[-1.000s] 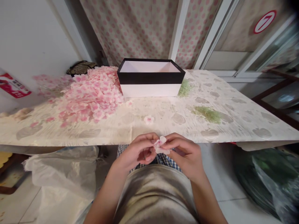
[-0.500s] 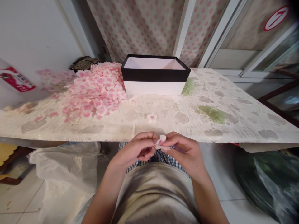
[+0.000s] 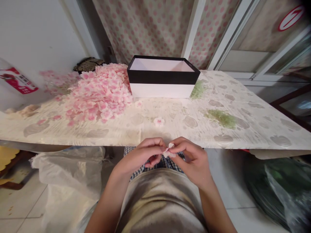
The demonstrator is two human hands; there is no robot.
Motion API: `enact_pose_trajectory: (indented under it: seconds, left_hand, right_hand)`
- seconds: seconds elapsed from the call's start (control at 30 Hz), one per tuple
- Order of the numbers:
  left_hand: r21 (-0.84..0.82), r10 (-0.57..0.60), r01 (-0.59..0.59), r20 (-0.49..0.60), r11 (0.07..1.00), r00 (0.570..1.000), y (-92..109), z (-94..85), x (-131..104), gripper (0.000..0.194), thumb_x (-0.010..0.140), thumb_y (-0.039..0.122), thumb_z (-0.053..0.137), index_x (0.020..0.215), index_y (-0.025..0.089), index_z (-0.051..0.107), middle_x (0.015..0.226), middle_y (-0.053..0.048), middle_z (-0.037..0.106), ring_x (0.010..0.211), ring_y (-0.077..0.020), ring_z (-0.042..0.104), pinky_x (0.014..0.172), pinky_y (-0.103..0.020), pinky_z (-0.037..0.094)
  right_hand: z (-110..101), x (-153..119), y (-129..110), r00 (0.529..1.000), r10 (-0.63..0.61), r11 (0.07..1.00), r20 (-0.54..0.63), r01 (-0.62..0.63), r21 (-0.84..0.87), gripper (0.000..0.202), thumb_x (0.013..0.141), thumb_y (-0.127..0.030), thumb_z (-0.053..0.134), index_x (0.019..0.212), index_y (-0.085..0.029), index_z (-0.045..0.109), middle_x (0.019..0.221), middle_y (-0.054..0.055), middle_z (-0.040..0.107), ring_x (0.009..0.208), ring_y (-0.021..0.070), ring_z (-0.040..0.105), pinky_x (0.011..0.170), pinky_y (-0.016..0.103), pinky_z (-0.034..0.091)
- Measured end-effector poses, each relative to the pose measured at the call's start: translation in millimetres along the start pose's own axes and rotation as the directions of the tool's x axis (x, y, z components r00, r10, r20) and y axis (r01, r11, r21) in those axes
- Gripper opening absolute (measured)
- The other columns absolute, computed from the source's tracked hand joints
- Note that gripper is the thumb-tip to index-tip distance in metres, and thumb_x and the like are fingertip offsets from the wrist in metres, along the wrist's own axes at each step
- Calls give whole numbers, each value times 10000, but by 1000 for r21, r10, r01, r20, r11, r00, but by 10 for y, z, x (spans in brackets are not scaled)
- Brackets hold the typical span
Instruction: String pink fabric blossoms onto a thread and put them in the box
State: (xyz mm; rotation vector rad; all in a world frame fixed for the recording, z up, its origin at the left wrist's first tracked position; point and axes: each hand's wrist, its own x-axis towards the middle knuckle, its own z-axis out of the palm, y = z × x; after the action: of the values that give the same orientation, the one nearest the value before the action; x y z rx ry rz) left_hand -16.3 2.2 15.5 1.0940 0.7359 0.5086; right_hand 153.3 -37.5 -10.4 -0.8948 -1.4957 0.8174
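Between fingertips: small, thin-petalled, whitish-pink flower.

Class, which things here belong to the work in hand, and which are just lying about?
Likely the work:
flower between left hand and right hand
pink flower pile
open box
green strands

Likely lying about:
whitish plastic bag
dark patterned item

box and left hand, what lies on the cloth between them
In the head view, a pink-centred flower lies between the box and left hand, with a petal-like piece nearer the box.
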Motion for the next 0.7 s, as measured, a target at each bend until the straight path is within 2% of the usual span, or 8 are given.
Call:
enact_pose_trajectory:
  seconds: [0.33,0.43,0.5,0.6,0.7]
  left_hand:
    - [45,9,-10,6,999,1000,23,-22,-23,94,771,166,517,677,163,510,417,79,382,364,-32,291,348,-126,198]
    - [90,56,-51,-53,995,997,67,-155,-98,85,775,205,536,700,164,532,427,75,387,365,-37,301,345,-134,193]
    - [128,105,-87,-147,988,984,116,-309,-202,95,761,239,557,702,168,538,434,74,385,363,-39,304,343,-141,185]
    - [175,163,-105,-360,979,919,212,-578,-462,117,717,272,579,684,183,511,416,82,364,345,-41,282,345,-150,177]
    - [282,219,-69,-547,957,808,299,-800,-797,83,708,236,566,688,179,509,439,76,392,376,-42,320,381,-146,227]
  right_hand:
    - [29,34,-29,998,43,996,39,-46,74,114,787,-117,648,733,-209,610,812,4,615,755,135,612,682,289,491]
    - [151,186,-34,994,57,985,90,-71,159,116,772,-137,664,703,-204,599,799,1,621,750,133,615,683,283,490]
    - [317,360,-28,988,48,976,147,-78,204,126,753,-161,682,681,-198,586,773,-2,618,724,131,605,676,284,488]
    - [699,673,6,967,18,972,253,-76,224,117,741,-174,679,730,-196,565,710,-27,573,666,119,563,652,270,470]
    - [1153,951,54,913,-21,977,408,-69,204,269,776,-172,650,1030,-195,567,779,-34,572,702,112,569,705,264,473]
